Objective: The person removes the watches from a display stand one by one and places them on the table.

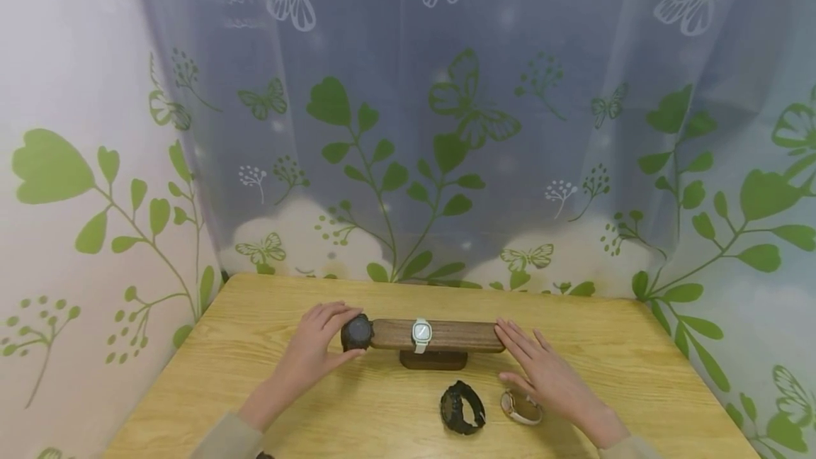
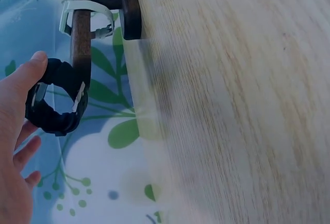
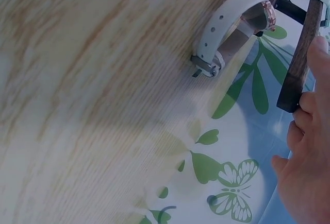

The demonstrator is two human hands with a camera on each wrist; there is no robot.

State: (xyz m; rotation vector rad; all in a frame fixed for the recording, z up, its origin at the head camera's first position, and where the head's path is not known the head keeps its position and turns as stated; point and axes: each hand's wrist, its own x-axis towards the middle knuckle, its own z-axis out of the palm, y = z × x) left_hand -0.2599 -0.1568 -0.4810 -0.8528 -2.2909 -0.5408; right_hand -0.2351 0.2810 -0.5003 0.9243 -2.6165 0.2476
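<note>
At the left end of the wooden stand's dark bar (image 1: 459,336), the person's left hand (image 1: 312,346) pinches a round-faced black watch (image 1: 357,332) between thumb and fingers. That watch is right against the bar's end, its strap closed in a loop; whether the tip of the wood goes into the loop, I can't tell, even in the left wrist view. The right hand (image 1: 548,367) has its fingers stretched out and touching the bar's other end, with the thumb held apart from the wood in the head view.

The bar carries a mint-green watch (image 1: 421,331), its band wrapped right around the wood, face up. Below, the stand's base (image 1: 433,360) sits on the worktop (image 1: 357,409), its back part hidden by the bar.

Nearer the person lies a chunky black watch (image 1: 451,409), on its side, its strap forming a loop. Just beside it, close under the right hand, is a white-strapped watch (image 1: 508,402), its buckle plain in the right wrist view. At the bottom edge, a small dark thing (image 1: 264,455) is mostly cut off, too little to name. Both sleeves are cut off too. Behind hangs a leaf-and-butterfly cloth (image 1: 382,126).
</note>
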